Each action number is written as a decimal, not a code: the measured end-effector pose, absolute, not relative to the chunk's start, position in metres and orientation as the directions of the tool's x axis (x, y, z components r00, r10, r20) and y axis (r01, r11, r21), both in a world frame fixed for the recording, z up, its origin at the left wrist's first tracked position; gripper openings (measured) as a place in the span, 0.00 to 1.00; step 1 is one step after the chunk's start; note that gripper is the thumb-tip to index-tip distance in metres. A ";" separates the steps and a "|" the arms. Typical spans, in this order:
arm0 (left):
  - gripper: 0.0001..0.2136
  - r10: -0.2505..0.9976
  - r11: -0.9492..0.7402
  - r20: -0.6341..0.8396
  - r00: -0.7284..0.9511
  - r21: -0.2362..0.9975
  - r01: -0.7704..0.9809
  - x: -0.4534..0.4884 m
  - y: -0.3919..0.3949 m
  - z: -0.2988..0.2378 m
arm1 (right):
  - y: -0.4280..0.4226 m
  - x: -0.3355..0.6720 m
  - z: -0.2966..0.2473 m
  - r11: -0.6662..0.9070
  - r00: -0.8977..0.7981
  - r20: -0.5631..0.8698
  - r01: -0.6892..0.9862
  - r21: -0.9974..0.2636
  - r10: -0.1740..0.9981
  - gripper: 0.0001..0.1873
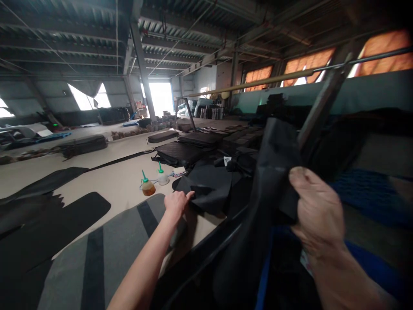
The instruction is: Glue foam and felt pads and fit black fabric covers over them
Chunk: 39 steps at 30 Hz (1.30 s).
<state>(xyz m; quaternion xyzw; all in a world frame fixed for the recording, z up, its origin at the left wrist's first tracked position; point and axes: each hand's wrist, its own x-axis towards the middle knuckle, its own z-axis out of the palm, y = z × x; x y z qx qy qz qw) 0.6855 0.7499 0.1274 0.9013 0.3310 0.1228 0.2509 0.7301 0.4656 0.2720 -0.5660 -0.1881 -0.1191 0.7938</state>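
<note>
My right hand is closed, thumb on top, on a black flexible sheet, raised and folded at the right. The sheet hangs down toward the front in dark folds. My left hand is curled closed at the near-left edge of black sheet material, its thumb against that edge. I cannot tell whether both hands hold one and the same piece. Under my left forearm lies a grey panel with dark stripes and rounded corners.
Two squeeze bottles with green nozzles, one amber and one clear, stand beyond my left hand. Black cut pieces lie at the left. Stacked black panels are farther back. A slanted metal post rises at the right.
</note>
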 end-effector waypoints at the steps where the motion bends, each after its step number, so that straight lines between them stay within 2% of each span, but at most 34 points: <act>1: 0.24 0.630 -0.682 0.065 0.774 0.524 0.510 0.681 0.748 0.129 | 0.471 0.730 0.273 0.361 0.912 0.397 0.337 -0.869 0.105 0.14; 3: 0.18 0.558 -0.727 0.065 0.828 0.520 0.449 0.674 0.745 0.132 | 0.476 0.733 0.273 0.399 0.915 0.350 0.251 -0.882 0.198 0.17; 5: 0.16 0.491 -0.744 0.035 0.870 0.536 0.398 0.669 0.739 0.133 | 0.476 0.734 0.272 0.419 0.913 0.348 0.237 -0.876 0.213 0.17; 9: 0.25 0.417 -0.683 -0.053 0.907 0.640 0.351 0.654 0.718 0.136 | 0.466 0.727 0.274 0.396 0.907 0.358 0.252 -0.883 0.223 0.15; 12: 0.32 0.335 -0.582 -0.097 0.937 0.761 0.286 0.632 0.690 0.140 | 0.458 0.718 0.274 0.341 0.890 0.311 0.194 -0.920 0.334 0.15; 14: 0.33 0.272 -0.403 -0.079 0.959 0.896 0.188 0.614 0.669 0.143 | 0.455 0.712 0.273 0.286 0.856 0.263 0.142 -0.948 0.446 0.15; 16: 0.33 0.248 -0.100 -0.038 0.968 0.993 0.064 0.592 0.650 0.147 | 0.455 0.704 0.272 0.220 0.802 0.224 0.119 -0.968 0.553 0.15; 17: 0.32 0.250 0.064 -0.021 0.968 0.998 0.005 0.580 0.643 0.148 | 0.456 0.699 0.272 0.174 0.768 0.214 0.135 -0.975 0.604 0.15; 18: 0.32 0.257 0.206 -0.009 0.966 0.977 -0.045 0.567 0.637 0.150 | 0.458 0.692 0.272 0.120 0.725 0.217 0.183 -0.976 0.654 0.14; 20: 0.33 0.249 0.418 0.007 0.969 0.901 -0.114 0.539 0.631 0.154 | 0.464 0.673 0.270 0.013 0.597 0.259 0.383 -0.924 0.759 0.13; 23: 0.37 0.210 0.654 0.018 0.978 0.741 -0.154 0.492 0.632 0.160 | 0.481 0.635 0.257 0.025 0.290 0.338 0.725 -0.688 0.895 0.12; 26: 0.32 0.315 0.725 -0.138 0.939 0.673 -0.144 0.450 0.635 0.163 | 0.505 0.591 0.229 0.145 0.022 0.317 0.857 -0.495 0.948 0.15; 29: 0.20 0.561 0.634 -0.349 0.751 0.764 -0.118 0.422 0.639 0.164 | 0.524 0.553 0.199 0.250 -0.146 0.289 0.896 -0.367 0.946 0.19; 30: 0.19 0.643 0.601 -0.400 0.653 0.792 -0.107 0.416 0.640 0.164 | 0.526 0.545 0.191 0.308 -0.197 0.310 0.877 -0.368 0.930 0.21; 32: 0.19 0.759 0.571 -0.472 0.449 0.814 -0.108 0.403 0.643 0.163 | 0.525 0.540 0.176 0.453 -0.271 0.411 0.767 -0.454 0.870 0.21; 34: 0.20 0.802 0.569 -0.518 0.299 0.815 -0.114 0.389 0.648 0.159 | 0.517 0.549 0.155 0.515 -0.180 0.526 0.605 -0.607 0.831 0.16; 35: 0.21 0.810 0.568 -0.527 0.258 0.814 -0.119 0.381 0.651 0.157 | 0.510 0.559 0.141 0.467 -0.041 0.532 0.541 -0.700 0.846 0.16; 36: 0.22 0.814 0.568 -0.532 0.234 0.813 -0.127 0.374 0.654 0.154 | 0.504 0.571 0.122 0.346 0.160 0.473 0.489 -0.801 0.866 0.17; 37: 0.23 0.816 0.569 -0.535 0.219 0.811 -0.139 0.366 0.657 0.151 | 0.497 0.585 0.100 0.167 0.413 0.341 0.402 -0.900 0.844 0.19; 38: 0.23 0.819 0.567 -0.535 0.208 0.809 -0.154 0.360 0.659 0.148 | 0.490 0.599 0.075 -0.010 0.609 0.173 0.284 -0.959 0.774 0.20; 39: 0.23 0.820 0.567 -0.535 0.203 0.806 -0.171 0.355 0.661 0.146 | 0.483 0.613 0.048 -0.120 0.743 0.049 0.173 -0.978 0.667 0.22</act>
